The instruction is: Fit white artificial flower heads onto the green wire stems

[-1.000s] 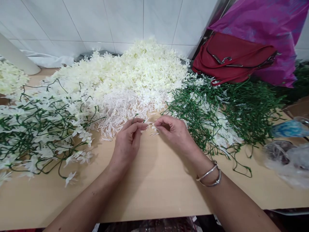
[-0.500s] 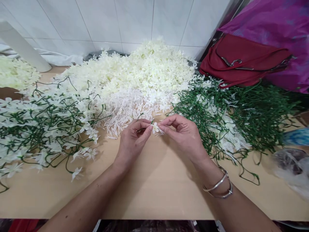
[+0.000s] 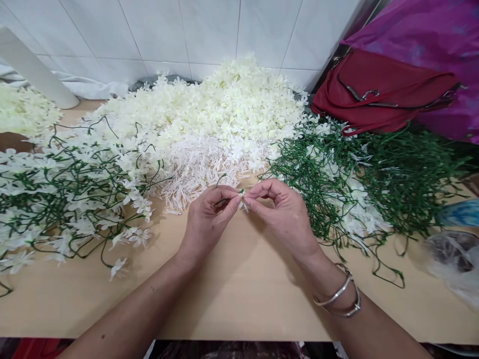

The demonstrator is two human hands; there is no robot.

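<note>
Between my two hands, over the middle of the table, is a small white artificial flower (image 3: 243, 203) with fine white stamens pointing down and a bit of green stem at its top. My left hand (image 3: 214, 212) pinches it from the left between thumb and forefinger. From the other side my right hand (image 3: 279, 212) pinches it too, the fingertips of both hands nearly touching. Fingertips cover most of the petals. Just beyond the hands lies a heap of loose white stamens (image 3: 198, 167), backed by a big pile of cream-white blossoms (image 3: 232, 107).
Flowers on green stems (image 3: 75, 194) spread over the left side. Bare green stems (image 3: 407, 174) are heaped at right, under a red handbag (image 3: 389, 94) and purple bag (image 3: 422, 30). A white roll (image 3: 41, 72) leans at back left. A plastic bag (image 3: 454, 259) sits at the right edge.
My hands have drawn closer together, and the flower, which showed its open petals before, is now mostly covered by the fingertips with its stamens turned downward.
</note>
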